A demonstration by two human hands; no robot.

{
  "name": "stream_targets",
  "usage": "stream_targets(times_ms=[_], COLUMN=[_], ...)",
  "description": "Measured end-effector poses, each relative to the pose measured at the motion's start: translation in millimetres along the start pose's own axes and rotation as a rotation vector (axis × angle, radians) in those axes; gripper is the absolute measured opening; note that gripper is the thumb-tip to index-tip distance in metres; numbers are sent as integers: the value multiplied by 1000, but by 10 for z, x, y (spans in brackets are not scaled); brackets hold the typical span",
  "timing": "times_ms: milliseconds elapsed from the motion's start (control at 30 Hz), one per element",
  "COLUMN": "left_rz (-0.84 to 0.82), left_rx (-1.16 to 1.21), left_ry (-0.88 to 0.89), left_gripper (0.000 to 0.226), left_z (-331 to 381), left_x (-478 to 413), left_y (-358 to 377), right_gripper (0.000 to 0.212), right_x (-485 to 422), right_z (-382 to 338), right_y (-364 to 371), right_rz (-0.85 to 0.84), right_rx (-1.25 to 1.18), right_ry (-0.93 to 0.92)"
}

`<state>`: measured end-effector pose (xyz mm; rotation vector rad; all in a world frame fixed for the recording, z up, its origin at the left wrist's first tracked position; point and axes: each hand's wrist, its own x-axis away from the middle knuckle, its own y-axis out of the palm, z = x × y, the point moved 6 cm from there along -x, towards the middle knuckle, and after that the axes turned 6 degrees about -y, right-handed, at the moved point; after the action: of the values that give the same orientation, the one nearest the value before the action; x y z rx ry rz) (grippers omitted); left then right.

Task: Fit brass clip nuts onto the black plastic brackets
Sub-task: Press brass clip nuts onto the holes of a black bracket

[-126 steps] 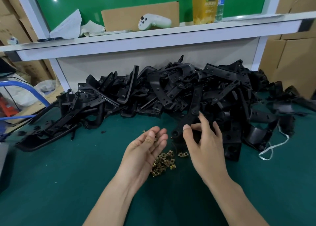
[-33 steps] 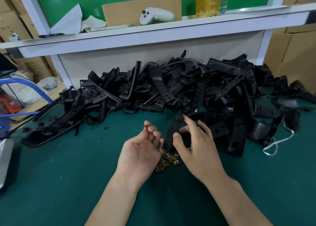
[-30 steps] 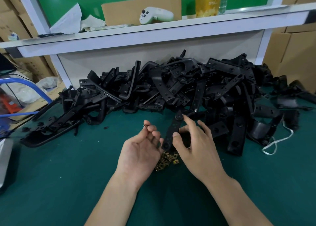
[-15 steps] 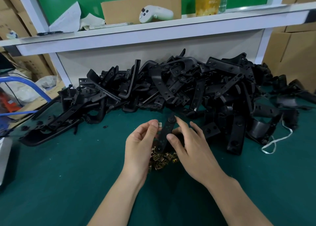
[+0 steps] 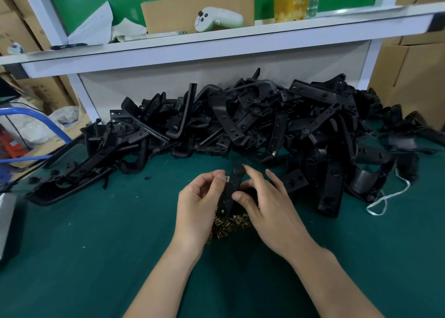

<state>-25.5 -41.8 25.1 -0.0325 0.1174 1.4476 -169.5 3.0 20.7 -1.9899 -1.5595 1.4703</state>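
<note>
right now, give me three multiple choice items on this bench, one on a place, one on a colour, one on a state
1. Where is the heap of nuts?
A. on the shelf
B. on the mat
C. on the floor

2. What colour is the mat?
A. green
B. red
C. grey

3. What is the right hand doing?
A. lying flat, empty
B. curled, empty
C. holding a bracket

Key:
1 B, the brass heap lies on the mat under the bracket.
2 A, the mat is dark green.
3 C, its thumb and fingers pinch the bracket, while the left hand pinches a nut at its edge.
</note>
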Motion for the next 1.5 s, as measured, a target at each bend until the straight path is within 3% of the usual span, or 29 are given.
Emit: stream_targets(times_ms=[300, 567, 767, 933, 1500], left_rz=[-5, -62, -64, -71, -54], left_rx=[-90, 28, 74, 59, -89], left_ry=[51, -13, -71, -57, -24], left_gripper=[12, 22, 16, 16, 22], left_z=[28, -32, -86, -80, -85], left_x=[9, 51, 48, 52, 99], left_y=[18, 114, 118, 123, 146], right_gripper=[64, 68, 64, 73, 69], right_x=[-2, -37, -29, -9, 13], right_z=[-6, -7, -5, 41, 108], right_y=[19, -10, -40, -36, 23], right_rz=[-17, 15, 57, 67, 15], right_rx=[18, -1, 4, -18, -9], right_ry=[16, 66, 89, 149, 164])
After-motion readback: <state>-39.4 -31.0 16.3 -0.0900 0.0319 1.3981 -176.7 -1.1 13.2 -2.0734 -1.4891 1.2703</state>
